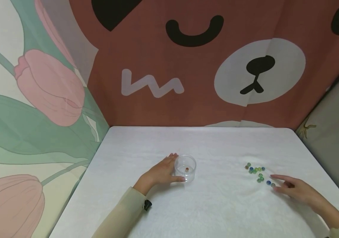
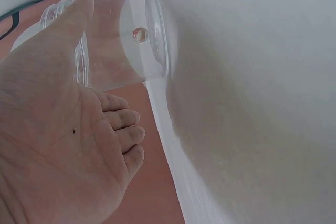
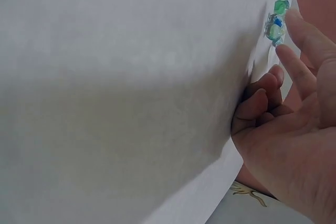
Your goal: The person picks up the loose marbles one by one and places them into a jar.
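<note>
A clear plastic jar (image 1: 190, 176) stands upright on the white table, with a small orange-brown marble (image 1: 187, 169) inside. My left hand (image 1: 161, 172) holds the jar from its left side, the thumb in front and the fingers toward the back. In the left wrist view the thumb lies along the jar (image 2: 110, 51). At the right, my right hand (image 1: 301, 191) reaches to loose glass marbles (image 1: 259, 175), with index finger and thumb apart and the other fingers curled. A greyish marble (image 1: 273, 185) is close to the thumb tip; whether they touch I cannot tell.
The white cloth-covered table (image 1: 217, 205) reaches back to a brown bear-print hanging (image 1: 199, 82). A tulip-print curtain (image 1: 50, 86) borders the left side, and another patterned cloth (image 1: 335, 122) the right. Several green, blue and yellow marbles lie in a loose cluster.
</note>
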Available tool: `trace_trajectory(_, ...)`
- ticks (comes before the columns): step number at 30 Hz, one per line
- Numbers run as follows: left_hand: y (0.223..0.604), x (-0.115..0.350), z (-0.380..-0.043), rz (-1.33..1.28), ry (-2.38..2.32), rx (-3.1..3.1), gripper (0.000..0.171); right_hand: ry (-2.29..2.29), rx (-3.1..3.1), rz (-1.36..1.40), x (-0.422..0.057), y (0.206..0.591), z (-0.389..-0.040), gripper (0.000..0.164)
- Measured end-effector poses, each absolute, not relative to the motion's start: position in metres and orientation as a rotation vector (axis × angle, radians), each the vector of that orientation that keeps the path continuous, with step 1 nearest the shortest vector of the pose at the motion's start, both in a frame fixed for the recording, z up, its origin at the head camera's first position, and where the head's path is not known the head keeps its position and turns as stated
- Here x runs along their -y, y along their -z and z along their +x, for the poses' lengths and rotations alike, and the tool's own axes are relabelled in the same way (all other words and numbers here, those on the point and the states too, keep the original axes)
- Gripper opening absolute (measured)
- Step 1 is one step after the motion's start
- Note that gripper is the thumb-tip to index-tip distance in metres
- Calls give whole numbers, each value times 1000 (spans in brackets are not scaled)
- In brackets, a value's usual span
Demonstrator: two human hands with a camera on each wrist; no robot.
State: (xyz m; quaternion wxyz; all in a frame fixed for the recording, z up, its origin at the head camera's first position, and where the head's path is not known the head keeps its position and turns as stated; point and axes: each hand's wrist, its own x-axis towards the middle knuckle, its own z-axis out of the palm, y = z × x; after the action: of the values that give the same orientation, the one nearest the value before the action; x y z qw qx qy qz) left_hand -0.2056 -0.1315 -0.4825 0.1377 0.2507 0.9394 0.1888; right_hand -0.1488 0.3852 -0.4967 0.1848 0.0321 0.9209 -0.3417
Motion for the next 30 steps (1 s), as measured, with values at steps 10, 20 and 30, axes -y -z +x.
trace_trajectory(10,487,131,-208,731,-498,-2725,110,867,-2618,55,-386,504,-153,77)
trace_trajectory(20,485,130,-207,727,-505,-2725,109,837,-2658,51,-384,503,-153,70)
trace_trajectory(30,485,129,-206,718,-533,-2727,109,824,-2643,167,-381,503,-152,71)
